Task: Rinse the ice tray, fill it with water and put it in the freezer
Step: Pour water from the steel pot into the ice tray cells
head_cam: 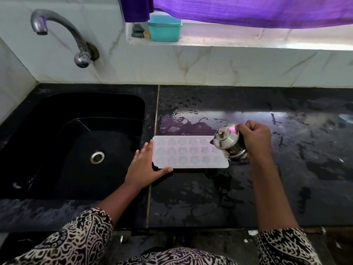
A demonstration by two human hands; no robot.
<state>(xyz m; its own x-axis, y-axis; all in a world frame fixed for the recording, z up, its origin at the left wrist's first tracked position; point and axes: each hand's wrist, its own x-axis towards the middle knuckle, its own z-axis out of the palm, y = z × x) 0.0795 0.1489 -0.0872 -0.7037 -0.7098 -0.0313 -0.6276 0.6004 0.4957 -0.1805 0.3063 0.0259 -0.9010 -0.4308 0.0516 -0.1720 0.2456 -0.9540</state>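
- On a wet black counter (191,197), just right of a black sink (114,109), a white tray (189,152) is laid flat, one long side turned to the person.
- Its left end is touched by the left hand (145,169): the fingers (145,150) are held straight along the short edge, and the thumb (164,170) is laid along the front edge.
- A lidded steel pot (229,144) is grasped by the right hand (254,138) and tilted over the tray's right end.
- A small yellow mark is seen on the pot, too small to be read.
- A tap (63,33) is seen above the sink.
- A teal box (164,28) is set on a sill (229,42) under a purple curtain (248,10).
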